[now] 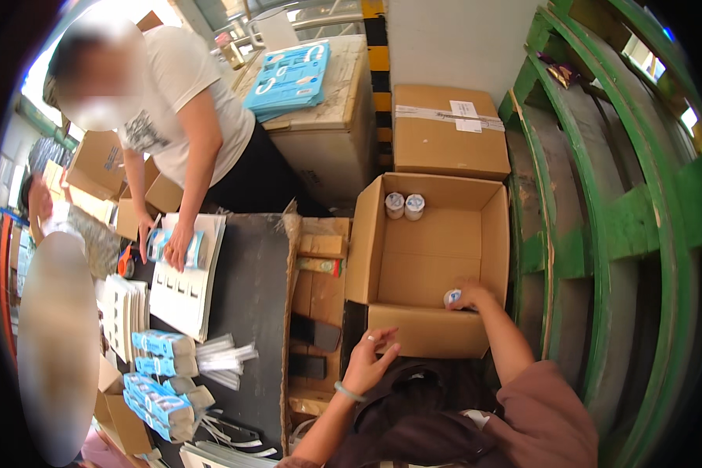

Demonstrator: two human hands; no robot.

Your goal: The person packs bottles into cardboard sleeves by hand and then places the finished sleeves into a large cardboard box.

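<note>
An open cardboard box (430, 327) stands before me, with two small white cups (404, 206) side by side in its far left corner. My right hand (474, 293) reaches over the near right part of the box, its fingers on another white cup (453, 298) with a blue-marked lid. Part of that hand blurs against the cardboard. Just outside the near left edge of the box, my left hand (371, 357) is raised with fingers apart and holds nothing. It wears a ring and a pale bracelet.
Left, a black-topped table (245, 281) bears blue cartons (161, 403), clear plastic strips (228, 360) and white sheets (181, 298). A co-worker's hands (175, 245) touch a blue carton there. Green pallets (608, 222) line the right. A taped cardboard box (450, 143) lies beyond the open one.
</note>
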